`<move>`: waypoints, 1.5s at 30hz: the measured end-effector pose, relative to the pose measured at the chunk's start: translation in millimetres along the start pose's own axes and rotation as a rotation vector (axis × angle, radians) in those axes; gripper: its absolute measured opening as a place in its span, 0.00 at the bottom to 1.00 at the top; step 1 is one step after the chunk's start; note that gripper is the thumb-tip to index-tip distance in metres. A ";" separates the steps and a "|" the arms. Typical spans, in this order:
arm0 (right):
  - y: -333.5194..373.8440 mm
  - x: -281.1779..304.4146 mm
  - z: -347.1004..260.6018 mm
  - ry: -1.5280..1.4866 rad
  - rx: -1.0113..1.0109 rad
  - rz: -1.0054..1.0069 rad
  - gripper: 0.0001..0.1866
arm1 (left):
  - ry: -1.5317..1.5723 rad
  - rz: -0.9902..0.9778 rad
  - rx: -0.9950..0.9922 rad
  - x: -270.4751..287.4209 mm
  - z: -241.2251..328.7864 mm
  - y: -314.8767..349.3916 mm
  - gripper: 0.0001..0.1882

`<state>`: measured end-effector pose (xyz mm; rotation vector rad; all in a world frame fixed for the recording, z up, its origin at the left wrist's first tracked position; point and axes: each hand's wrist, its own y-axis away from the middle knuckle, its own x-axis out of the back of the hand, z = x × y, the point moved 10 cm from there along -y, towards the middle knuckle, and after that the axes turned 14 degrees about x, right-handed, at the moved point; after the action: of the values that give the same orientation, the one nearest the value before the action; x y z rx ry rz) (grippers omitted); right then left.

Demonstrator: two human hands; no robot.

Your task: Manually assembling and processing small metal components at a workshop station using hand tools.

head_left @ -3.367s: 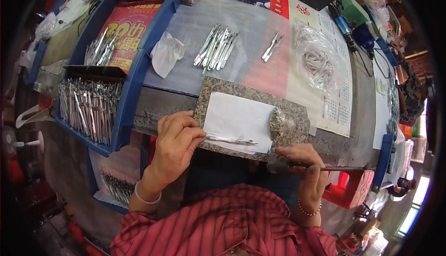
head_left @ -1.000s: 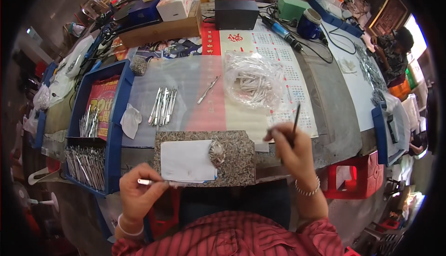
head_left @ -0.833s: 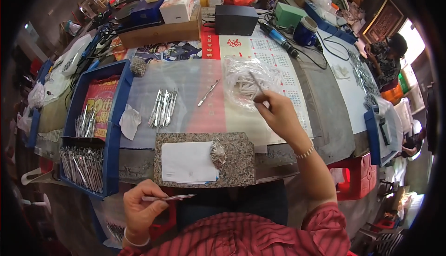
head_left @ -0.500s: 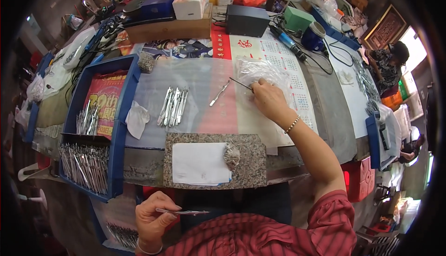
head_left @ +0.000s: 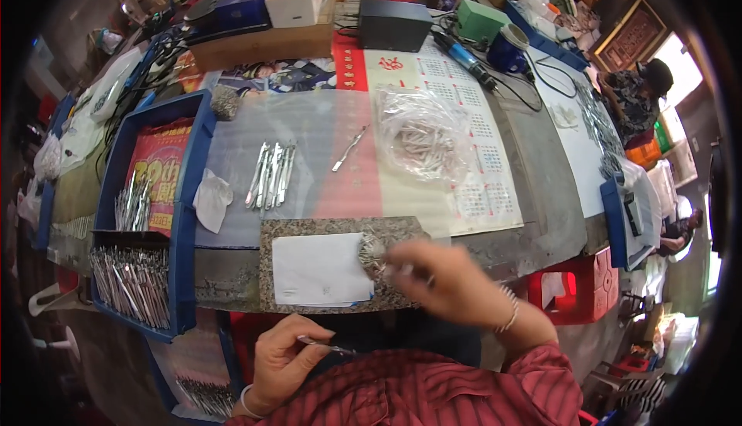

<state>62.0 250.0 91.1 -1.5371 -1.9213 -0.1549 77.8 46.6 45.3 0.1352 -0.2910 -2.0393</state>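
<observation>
My left hand, low at the near side of the bench, pinches a slim silvery metal tool between thumb and fingers. My right hand is blurred over the right part of a speckled stone slab. Its fingers are curled, with a dark glint between them that I cannot make out. Beside those fingers sits a grey, tangled ball, at the edge of white paper on the slab. Farther off are a row of slim metal tools, one single tool and a clear plastic bag of thin pale pieces.
At left, a blue divided tray holds many upright metal tools. A crumpled white tissue lies beside it. Along the back stand a dark box, a blue mug and a blue handpiece. Another person is at far right.
My right hand has come back from the plastic bag to the stone slab, uncovering the bag's contents. My left hand has shifted slightly right, still pinching the metal tool. The whole view has shifted a little.
</observation>
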 end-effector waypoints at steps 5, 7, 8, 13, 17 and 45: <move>58.8 -46.2 -28.7 0.032 0.090 -0.047 0.18 | -0.332 -0.014 -0.167 -54.5 20.8 -7.6 0.09; 65.3 -53.5 -30.5 0.019 0.159 0.084 0.19 | -0.447 0.112 -0.267 -59.4 26.5 2.7 0.06; 69.7 -52.6 -27.4 -0.009 0.162 0.126 0.20 | -0.438 0.049 -0.156 -66.9 32.6 2.0 0.06; 83.5 -48.5 -27.4 -0.071 0.153 0.155 0.20 | -0.529 0.040 -0.115 -82.1 30.9 2.5 0.06; 95.6 -32.1 -25.9 -0.213 0.126 0.176 0.17 | -0.495 0.042 -0.144 -101.4 44.3 5.8 0.03; 111.3 -30.4 -27.9 -0.463 -0.001 0.230 0.09 | 0.035 0.062 0.116 -59.6 -16.9 15.5 0.04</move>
<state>177.0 245.1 62.0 -1.9046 -2.0574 0.3279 122.7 89.8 31.3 0.2306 -0.3877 -1.9571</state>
